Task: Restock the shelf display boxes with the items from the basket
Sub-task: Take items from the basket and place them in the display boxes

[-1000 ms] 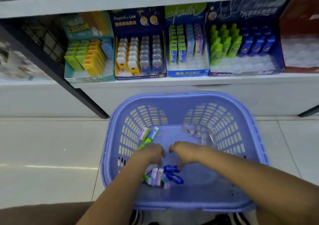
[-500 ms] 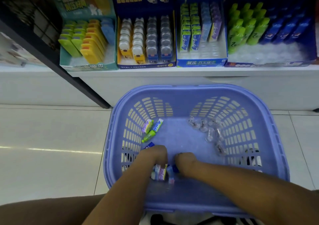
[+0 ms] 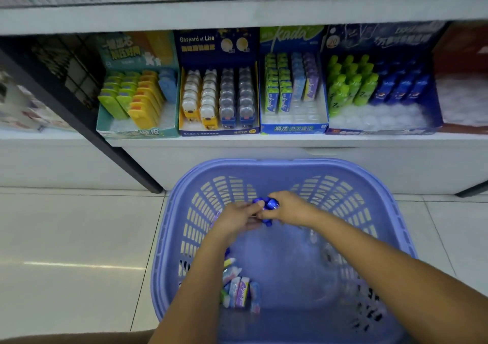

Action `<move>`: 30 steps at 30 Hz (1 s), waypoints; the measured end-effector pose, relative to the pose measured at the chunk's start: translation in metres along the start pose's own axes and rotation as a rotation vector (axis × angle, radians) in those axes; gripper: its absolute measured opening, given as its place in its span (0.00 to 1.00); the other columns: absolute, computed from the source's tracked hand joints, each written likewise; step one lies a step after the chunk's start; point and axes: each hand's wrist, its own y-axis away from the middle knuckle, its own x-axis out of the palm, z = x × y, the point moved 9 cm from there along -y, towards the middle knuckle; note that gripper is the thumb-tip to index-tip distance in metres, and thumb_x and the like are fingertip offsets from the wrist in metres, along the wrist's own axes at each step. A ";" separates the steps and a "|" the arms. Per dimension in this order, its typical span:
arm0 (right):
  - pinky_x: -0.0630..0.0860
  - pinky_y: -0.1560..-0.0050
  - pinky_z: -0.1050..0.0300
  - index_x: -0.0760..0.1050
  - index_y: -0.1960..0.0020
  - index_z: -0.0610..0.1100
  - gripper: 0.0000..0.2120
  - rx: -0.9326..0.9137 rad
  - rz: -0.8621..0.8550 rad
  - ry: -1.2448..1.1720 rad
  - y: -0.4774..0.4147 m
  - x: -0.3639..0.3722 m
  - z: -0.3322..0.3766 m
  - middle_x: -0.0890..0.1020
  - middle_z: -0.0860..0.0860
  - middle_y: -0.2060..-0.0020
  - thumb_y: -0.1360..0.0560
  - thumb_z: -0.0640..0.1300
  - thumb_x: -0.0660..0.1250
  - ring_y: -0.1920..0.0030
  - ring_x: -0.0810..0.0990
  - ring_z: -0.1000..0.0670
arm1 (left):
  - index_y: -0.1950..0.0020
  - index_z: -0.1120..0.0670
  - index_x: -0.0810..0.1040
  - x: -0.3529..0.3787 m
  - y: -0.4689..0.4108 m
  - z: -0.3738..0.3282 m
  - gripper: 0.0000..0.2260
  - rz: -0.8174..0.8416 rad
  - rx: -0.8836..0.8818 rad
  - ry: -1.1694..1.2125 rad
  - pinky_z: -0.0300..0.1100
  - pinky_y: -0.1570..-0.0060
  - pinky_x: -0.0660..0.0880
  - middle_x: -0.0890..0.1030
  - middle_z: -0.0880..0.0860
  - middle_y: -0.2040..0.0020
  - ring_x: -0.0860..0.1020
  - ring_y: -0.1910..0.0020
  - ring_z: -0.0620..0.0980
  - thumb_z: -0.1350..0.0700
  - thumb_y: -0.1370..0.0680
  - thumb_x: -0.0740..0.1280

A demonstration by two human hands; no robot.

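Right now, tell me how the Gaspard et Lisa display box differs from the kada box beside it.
The Gaspard et Lisa box has a dark blue header, the kada box a green one. The Gaspard et Lisa box holds animal-shaped items filling it to the front; the kada box holds flat packs, its front slots empty. Both sit side by side on one shelf.

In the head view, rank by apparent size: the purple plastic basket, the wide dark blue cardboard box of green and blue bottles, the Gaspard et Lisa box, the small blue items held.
1. purple plastic basket, but nearest the camera
2. wide dark blue cardboard box
3. Gaspard et Lisa box
4. small blue items
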 end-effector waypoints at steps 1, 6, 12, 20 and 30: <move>0.68 0.74 0.67 0.74 0.63 0.45 0.13 -0.019 0.003 -0.037 0.007 -0.014 0.007 0.77 0.53 0.71 0.30 0.52 0.73 0.75 0.72 0.58 | 0.46 0.63 0.79 0.003 0.003 -0.012 0.10 0.008 0.033 0.046 0.44 0.48 0.78 0.82 0.60 0.54 0.81 0.57 0.53 0.57 0.22 0.66; 0.69 0.67 0.65 0.75 0.60 0.46 0.11 -0.069 -0.042 -0.430 0.040 -0.079 0.023 0.79 0.54 0.71 0.22 0.50 0.62 0.70 0.72 0.55 | 0.57 0.60 0.75 0.023 0.024 -0.071 0.07 0.005 0.129 0.266 0.42 0.64 0.80 0.78 0.57 0.65 0.80 0.70 0.49 0.62 0.21 0.59; 0.73 0.53 0.65 0.80 0.51 0.45 0.13 -0.269 -0.105 -0.947 0.084 -0.142 0.039 0.82 0.51 0.60 0.30 0.52 0.66 0.58 0.79 0.56 | 0.53 0.57 0.77 0.094 0.051 -0.126 0.04 0.166 0.291 0.201 0.33 0.73 0.72 0.83 0.52 0.62 0.75 0.72 0.42 0.61 0.21 0.64; 0.71 0.64 0.71 0.78 0.47 0.39 0.08 -0.309 -0.436 -0.726 0.129 -0.211 0.020 0.80 0.49 0.64 0.26 0.40 0.68 0.68 0.75 0.60 | 0.55 0.53 0.82 0.151 0.062 -0.160 0.01 0.128 0.511 0.099 0.33 0.73 0.66 0.72 0.48 0.71 0.68 0.73 0.43 0.57 0.26 0.71; 0.77 0.55 0.60 0.80 0.55 0.45 0.07 -0.269 -0.891 -0.443 0.158 -0.308 -0.032 0.83 0.47 0.60 0.31 0.41 0.75 0.59 0.81 0.51 | 0.52 0.55 0.80 0.193 0.045 -0.179 0.05 0.076 0.443 0.084 0.36 0.68 0.70 0.79 0.54 0.59 0.71 0.70 0.44 0.54 0.22 0.67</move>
